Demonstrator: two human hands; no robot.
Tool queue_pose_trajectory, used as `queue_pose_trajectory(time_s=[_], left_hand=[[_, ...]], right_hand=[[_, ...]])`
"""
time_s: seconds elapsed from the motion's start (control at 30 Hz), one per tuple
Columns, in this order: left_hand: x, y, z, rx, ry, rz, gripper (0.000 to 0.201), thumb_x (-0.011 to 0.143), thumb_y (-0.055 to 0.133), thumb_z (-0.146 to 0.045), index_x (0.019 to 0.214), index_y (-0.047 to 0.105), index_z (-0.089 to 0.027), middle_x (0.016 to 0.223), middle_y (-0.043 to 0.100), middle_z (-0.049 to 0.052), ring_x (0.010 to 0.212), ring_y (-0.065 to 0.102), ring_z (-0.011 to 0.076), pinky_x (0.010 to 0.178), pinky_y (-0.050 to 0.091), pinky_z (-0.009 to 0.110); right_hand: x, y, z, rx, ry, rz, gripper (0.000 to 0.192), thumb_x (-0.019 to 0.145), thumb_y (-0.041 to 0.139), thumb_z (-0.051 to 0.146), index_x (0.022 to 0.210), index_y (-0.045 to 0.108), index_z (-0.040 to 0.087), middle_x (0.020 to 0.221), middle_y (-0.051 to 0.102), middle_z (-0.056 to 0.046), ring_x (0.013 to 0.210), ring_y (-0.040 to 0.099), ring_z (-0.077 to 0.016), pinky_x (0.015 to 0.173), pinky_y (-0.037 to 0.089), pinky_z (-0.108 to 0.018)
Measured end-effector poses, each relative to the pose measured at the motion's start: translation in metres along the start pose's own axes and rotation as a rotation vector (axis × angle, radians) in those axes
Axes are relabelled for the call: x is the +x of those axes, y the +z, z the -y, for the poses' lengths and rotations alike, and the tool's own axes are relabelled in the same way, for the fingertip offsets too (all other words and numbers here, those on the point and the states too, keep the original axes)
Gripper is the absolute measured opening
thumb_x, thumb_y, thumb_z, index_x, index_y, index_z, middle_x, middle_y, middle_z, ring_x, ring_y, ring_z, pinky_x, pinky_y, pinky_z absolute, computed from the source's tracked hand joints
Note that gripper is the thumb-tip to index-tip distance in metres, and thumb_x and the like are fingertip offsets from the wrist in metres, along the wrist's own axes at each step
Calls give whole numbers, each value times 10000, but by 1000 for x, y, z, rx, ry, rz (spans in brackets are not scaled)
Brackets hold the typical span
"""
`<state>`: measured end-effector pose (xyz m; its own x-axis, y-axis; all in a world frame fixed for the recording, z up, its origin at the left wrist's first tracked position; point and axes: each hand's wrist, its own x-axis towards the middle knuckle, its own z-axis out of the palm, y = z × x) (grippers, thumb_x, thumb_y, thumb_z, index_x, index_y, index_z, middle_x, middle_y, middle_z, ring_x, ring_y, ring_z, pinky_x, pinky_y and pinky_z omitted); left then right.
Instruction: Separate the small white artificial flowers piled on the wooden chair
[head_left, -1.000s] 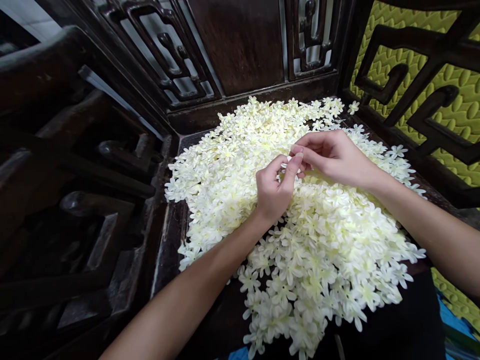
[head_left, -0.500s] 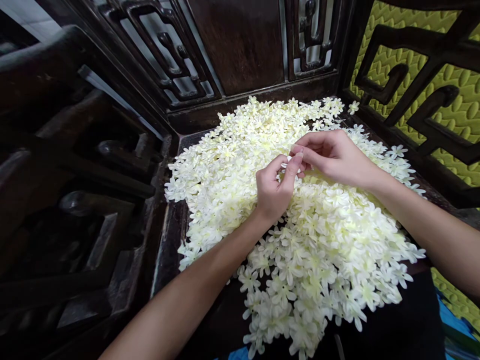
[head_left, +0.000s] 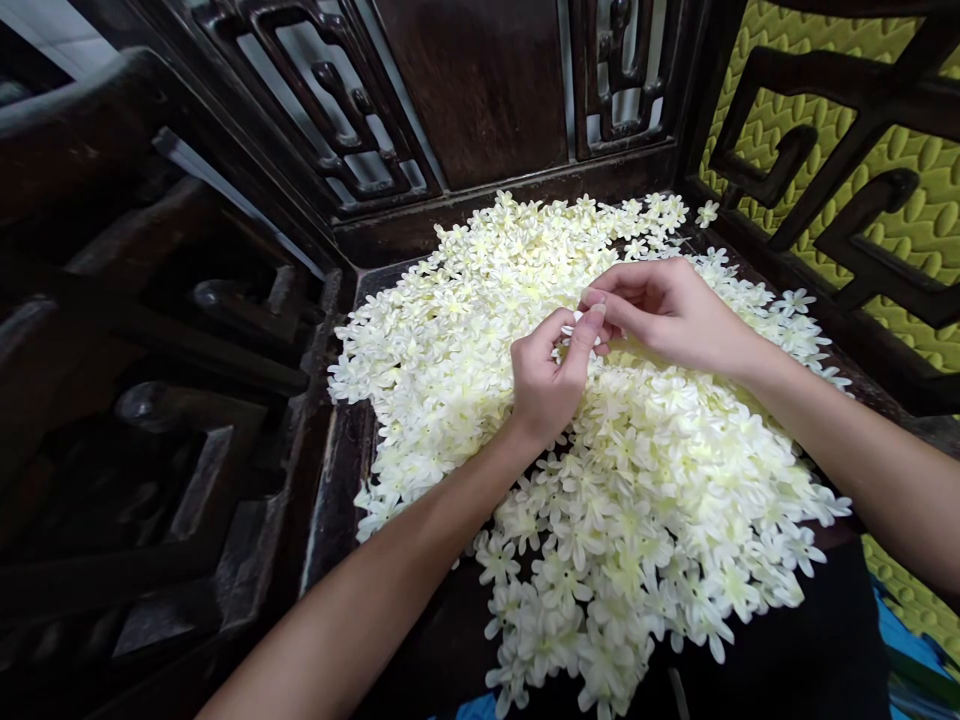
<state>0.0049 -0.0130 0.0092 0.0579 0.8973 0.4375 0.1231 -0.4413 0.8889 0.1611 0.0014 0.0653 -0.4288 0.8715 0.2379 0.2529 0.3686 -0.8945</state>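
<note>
Many loose white, yellow-centred artificial flowers point(head_left: 660, 490) lie in a broad heap on a dark wooden seat point(head_left: 349, 440). Above the middle of the heap, my left hand point(head_left: 550, 372) is closed, thumb against fingers, on a small white flower point(head_left: 564, 342) that shows only partly between them. My right hand point(head_left: 667, 312) meets it from the right, with thumb and index finger pinched together at the left fingertips. What the right fingertips pinch is hidden or too small to name.
Carved dark wood encloses the seat: a backrest point(head_left: 472, 90) behind, a left armrest point(head_left: 217, 410), and a right armrest point(head_left: 799, 160). Yellow quilted padding point(head_left: 900, 200) shows through the right one's openings. A blue item point(head_left: 904, 635) is at the lower right.
</note>
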Motion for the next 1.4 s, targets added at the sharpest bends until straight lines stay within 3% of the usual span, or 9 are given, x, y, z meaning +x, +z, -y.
queue_pose_trajectory(time_s=[0.73, 0.97, 1.17, 1.27, 1.4], left_hand=[[0, -1, -1, 14, -3, 6, 333, 947, 557, -458, 761, 646, -196, 718, 692, 3, 641, 605, 93, 600, 458, 236], [4, 0, 6, -144, -13, -77, 329, 990, 468, -463, 814, 563, -202, 754, 665, 11, 738, 657, 113, 729, 540, 268], [3, -1, 5, -100, -58, -128, 383, 965, 483, -528, 794, 584, -201, 673, 665, 4, 567, 582, 91, 562, 462, 243], [3, -1, 5, -87, -51, -159, 401, 964, 481, -531, 792, 612, -193, 648, 657, 7, 576, 591, 94, 572, 462, 240], [4, -2, 8, -74, 3, -195, 336, 948, 551, -475, 815, 667, -188, 758, 672, 22, 652, 602, 95, 620, 477, 233]], right_hand=[[0, -1, 1, -12, -6, 13, 261, 969, 622, 344, 954, 732, 108, 722, 687, -61, 541, 557, -88, 432, 412, -205], [0, -1, 2, 42, -18, 18, 252, 930, 678, 353, 943, 730, 107, 789, 720, -74, 612, 605, -110, 497, 471, -224], [0, -2, 4, -38, -11, -17, 218, 923, 688, 333, 922, 733, 120, 707, 672, -46, 537, 499, -91, 444, 378, -235], [0, -7, 6, -109, -4, -49, 205, 910, 701, 329, 923, 730, 127, 731, 665, -45, 558, 498, -96, 443, 367, -241], [0, -17, 6, -225, 31, 105, 248, 876, 726, 376, 986, 732, 154, 871, 708, -52, 639, 553, -122, 503, 430, -263]])
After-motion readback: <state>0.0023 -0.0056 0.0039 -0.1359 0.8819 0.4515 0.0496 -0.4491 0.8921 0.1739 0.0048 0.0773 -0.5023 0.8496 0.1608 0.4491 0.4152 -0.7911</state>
